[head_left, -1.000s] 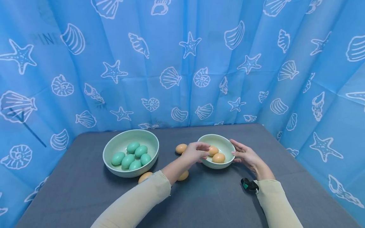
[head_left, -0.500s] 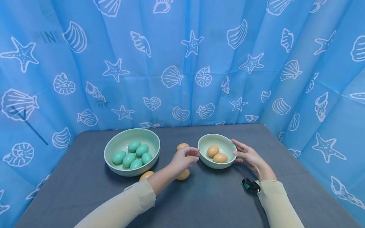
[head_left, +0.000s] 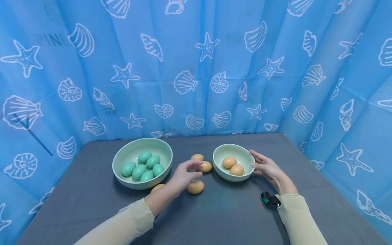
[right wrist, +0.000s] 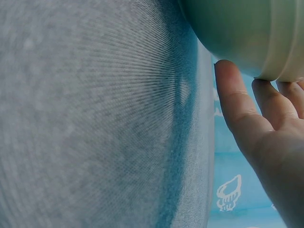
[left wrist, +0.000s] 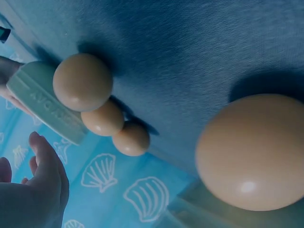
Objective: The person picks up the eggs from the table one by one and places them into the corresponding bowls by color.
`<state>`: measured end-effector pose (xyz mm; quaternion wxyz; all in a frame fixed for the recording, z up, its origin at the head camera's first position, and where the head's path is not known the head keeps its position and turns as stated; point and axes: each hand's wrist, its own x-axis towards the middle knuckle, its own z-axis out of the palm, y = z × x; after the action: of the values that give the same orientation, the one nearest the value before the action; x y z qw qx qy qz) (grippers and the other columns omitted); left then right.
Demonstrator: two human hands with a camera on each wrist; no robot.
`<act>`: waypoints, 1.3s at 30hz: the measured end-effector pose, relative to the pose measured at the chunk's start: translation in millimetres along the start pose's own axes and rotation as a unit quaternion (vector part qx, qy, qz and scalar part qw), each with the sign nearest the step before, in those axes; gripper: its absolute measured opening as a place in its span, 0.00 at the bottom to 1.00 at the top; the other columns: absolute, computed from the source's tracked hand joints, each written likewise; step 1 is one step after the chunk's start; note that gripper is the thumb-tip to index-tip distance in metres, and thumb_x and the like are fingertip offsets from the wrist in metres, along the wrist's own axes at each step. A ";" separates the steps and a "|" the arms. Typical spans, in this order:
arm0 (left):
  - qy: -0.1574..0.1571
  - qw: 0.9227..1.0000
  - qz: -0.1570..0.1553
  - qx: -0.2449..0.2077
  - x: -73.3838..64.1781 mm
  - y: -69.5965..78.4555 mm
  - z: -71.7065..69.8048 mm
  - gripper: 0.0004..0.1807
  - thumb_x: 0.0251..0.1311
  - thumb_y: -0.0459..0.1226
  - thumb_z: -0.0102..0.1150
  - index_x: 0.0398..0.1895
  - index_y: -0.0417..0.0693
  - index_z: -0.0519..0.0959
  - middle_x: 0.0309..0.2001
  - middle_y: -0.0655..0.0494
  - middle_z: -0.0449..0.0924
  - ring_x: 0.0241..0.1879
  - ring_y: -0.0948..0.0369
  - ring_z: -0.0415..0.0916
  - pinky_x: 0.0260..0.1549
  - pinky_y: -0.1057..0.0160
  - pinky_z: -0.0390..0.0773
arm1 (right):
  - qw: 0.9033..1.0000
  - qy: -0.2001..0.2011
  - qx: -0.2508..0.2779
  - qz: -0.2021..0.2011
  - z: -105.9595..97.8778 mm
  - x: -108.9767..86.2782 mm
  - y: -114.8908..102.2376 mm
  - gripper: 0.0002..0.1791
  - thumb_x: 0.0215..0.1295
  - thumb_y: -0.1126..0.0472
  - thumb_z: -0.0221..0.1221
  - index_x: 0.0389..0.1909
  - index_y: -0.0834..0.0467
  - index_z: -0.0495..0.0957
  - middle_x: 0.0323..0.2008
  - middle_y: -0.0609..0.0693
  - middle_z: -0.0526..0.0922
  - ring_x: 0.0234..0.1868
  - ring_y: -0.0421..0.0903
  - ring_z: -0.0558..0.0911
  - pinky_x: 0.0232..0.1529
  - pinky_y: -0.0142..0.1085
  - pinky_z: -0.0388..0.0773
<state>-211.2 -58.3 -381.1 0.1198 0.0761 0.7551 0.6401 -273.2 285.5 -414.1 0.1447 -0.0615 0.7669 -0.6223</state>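
Note:
My left hand (head_left: 186,174), with relaxed fingers and nothing in it, hovers over the loose orange eggs. Nearest to it are one egg (head_left: 196,186) just below the thumb and another (head_left: 206,166) at the fingertips. A third egg (head_left: 197,157) lies behind these; the left wrist view shows the nearer egg (left wrist: 83,81) in line with them. On the right stands a small pale green bowl (head_left: 216,169) with two orange eggs (head_left: 233,165) inside. My right hand (head_left: 269,170) touches its right side, fairly straight fingertips (right wrist: 229,71) against the outer wall and thumb at the rim.
A larger green bowl (head_left: 117,177) at the left holds several green eggs (head_left: 143,166). Close in front of it lies another orange egg (head_left: 157,188), partly behind my left forearm. A blue shell-print curtain (head_left: 196,68) hangs behind the grey-covered table (head_left: 220,214).
My left hand has drawn back leftward from above the small bowl to over the loose eggs, uncovering the two eggs in the bowl. The right hand has stayed at the bowl.

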 end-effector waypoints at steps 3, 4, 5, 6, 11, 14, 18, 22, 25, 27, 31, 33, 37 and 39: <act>0.000 1.000 0.001 0.005 -2.1 -4.0 -4.3 0.21 0.68 0.28 0.58 0.64 0.36 0.74 0.60 0.38 0.78 0.56 0.48 0.78 0.52 0.48 0.82 | 1.000 -0.003 0.000 -0.003 -0.3 -0.6 -0.4 0.40 0.77 0.64 0.51 0.80 0.62 0.38 0.79 0.64 0.38 0.77 0.65 0.50 0.49 0.31 0.80; 0.001 1.000 0.002 0.008 -2.5 -5.5 -5.5 0.21 0.68 0.28 0.58 0.64 0.36 0.74 0.60 0.38 0.77 0.57 0.48 0.78 0.52 0.48 0.82 | 1.000 -0.004 -0.002 -0.005 -0.6 -0.7 -0.2 0.40 0.77 0.64 0.51 0.80 0.62 0.38 0.79 0.65 0.38 0.77 0.65 0.50 0.49 0.32 0.80; 0.001 1.000 0.003 0.011 -2.9 -7.0 -6.7 0.21 0.68 0.28 0.58 0.64 0.36 0.74 0.60 0.38 0.77 0.57 0.48 0.78 0.52 0.48 0.82 | 1.000 -0.006 -0.003 -0.007 -0.8 -0.9 -0.2 0.40 0.77 0.64 0.51 0.80 0.63 0.38 0.79 0.65 0.38 0.76 0.65 0.50 0.50 0.32 0.80; 0.002 1.000 0.005 0.014 -3.3 -8.6 -7.7 0.21 0.67 0.28 0.58 0.64 0.36 0.74 0.60 0.38 0.77 0.57 0.48 0.77 0.51 0.48 0.82 | 1.000 -0.006 0.000 -0.007 -0.8 -0.9 -0.1 0.40 0.77 0.64 0.51 0.80 0.62 0.38 0.79 0.64 0.38 0.76 0.65 0.50 0.50 0.33 0.80; 0.011 0.999 0.012 0.039 -5.5 -13.5 -12.0 0.24 0.66 0.27 0.60 0.66 0.38 0.73 0.63 0.36 0.74 0.57 0.44 0.76 0.50 0.49 0.82 | 1.000 -0.008 0.005 -0.009 -2.4 -1.3 0.9 0.40 0.77 0.64 0.50 0.80 0.62 0.37 0.79 0.64 0.36 0.77 0.66 0.49 0.50 0.34 0.80; 0.012 0.999 0.008 0.049 -6.6 -15.2 -14.5 0.27 0.64 0.26 0.61 0.68 0.40 0.73 0.66 0.35 0.72 0.58 0.41 0.75 0.50 0.47 0.82 | 1.000 -0.010 0.008 -0.008 -2.1 -1.2 0.5 0.40 0.77 0.64 0.50 0.80 0.62 0.37 0.79 0.64 0.36 0.77 0.66 0.49 0.51 0.34 0.80; 0.001 0.998 -0.016 0.055 -7.1 -19.2 -17.2 0.30 0.64 0.27 0.62 0.70 0.43 0.71 0.68 0.36 0.69 0.63 0.39 0.71 0.54 0.45 0.80 | 1.000 -0.010 0.008 -0.008 -1.2 -2.1 0.1 0.41 0.77 0.64 0.50 0.80 0.63 0.37 0.79 0.65 0.36 0.77 0.67 0.49 0.51 0.34 0.80; -0.009 0.998 -0.034 0.058 -7.5 -25.0 -17.3 0.31 0.64 0.28 0.63 0.71 0.45 0.70 0.70 0.36 0.66 0.65 0.37 0.68 0.54 0.45 0.79 | 1.000 -0.006 0.001 -0.005 -1.7 -3.0 0.0 0.41 0.77 0.63 0.51 0.80 0.62 0.37 0.79 0.64 0.37 0.76 0.65 0.51 0.50 0.33 0.80; -0.010 0.997 -0.039 0.061 -7.3 -27.8 -17.2 0.32 0.63 0.30 0.65 0.71 0.45 0.70 0.71 0.35 0.64 0.66 0.36 0.67 0.55 0.44 0.79 | 1.000 0.001 -0.002 -0.001 -1.4 -2.8 0.0 0.40 0.77 0.63 0.51 0.80 0.62 0.39 0.79 0.64 0.38 0.76 0.63 0.52 0.50 0.32 0.80; -0.010 0.997 -0.045 0.061 -7.3 -28.5 -17.4 0.32 0.63 0.30 0.65 0.72 0.46 0.70 0.72 0.36 0.64 0.66 0.36 0.66 0.56 0.42 0.77 | 1.000 0.002 -0.005 -0.001 -0.9 -2.4 -0.1 0.40 0.77 0.63 0.51 0.80 0.63 0.38 0.79 0.64 0.38 0.76 0.63 0.53 0.50 0.32 0.81; -0.019 0.996 -0.061 0.056 -8.5 -30.5 -17.5 0.32 0.64 0.30 0.64 0.72 0.47 0.70 0.73 0.36 0.62 0.67 0.35 0.65 0.60 0.39 0.74 | 1.000 0.006 -0.002 0.003 0.1 -1.4 0.0 0.40 0.77 0.63 0.51 0.80 0.62 0.39 0.79 0.64 0.38 0.77 0.65 0.51 0.50 0.31 0.81; -0.025 0.996 -0.071 0.049 -9.6 -32.1 -16.9 0.32 0.64 0.30 0.64 0.72 0.46 0.69 0.73 0.35 0.61 0.69 0.35 0.63 0.62 0.38 0.71 | 1.000 0.005 0.000 0.004 0.2 -1.2 -0.2 0.40 0.77 0.63 0.51 0.80 0.62 0.38 0.79 0.64 0.38 0.77 0.65 0.50 0.50 0.31 0.81; -0.029 0.995 -0.084 0.046 -10.8 -35.9 -15.0 0.32 0.63 0.30 0.64 0.71 0.45 0.70 0.72 0.34 0.63 0.72 0.37 0.58 0.65 0.36 0.66 | 1.000 -0.003 -0.003 -0.001 -0.1 -1.5 -0.5 0.40 0.77 0.63 0.51 0.80 0.62 0.37 0.79 0.65 0.37 0.77 0.66 0.50 0.50 0.32 0.81; -0.027 0.995 -0.087 0.051 -10.6 -37.2 -14.0 0.32 0.63 0.29 0.65 0.71 0.45 0.71 0.72 0.34 0.64 0.73 0.37 0.57 0.65 0.35 0.66 | 1.000 -0.004 -0.001 -0.003 0.2 -1.4 -0.7 0.40 0.77 0.63 0.50 0.80 0.63 0.38 0.79 0.65 0.37 0.77 0.66 0.50 0.50 0.33 0.81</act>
<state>-203.5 -80.7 -414.8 0.1914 0.0341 0.7870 0.5855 -271.9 285.6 -413.3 0.1463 -0.0664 0.7668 -0.6214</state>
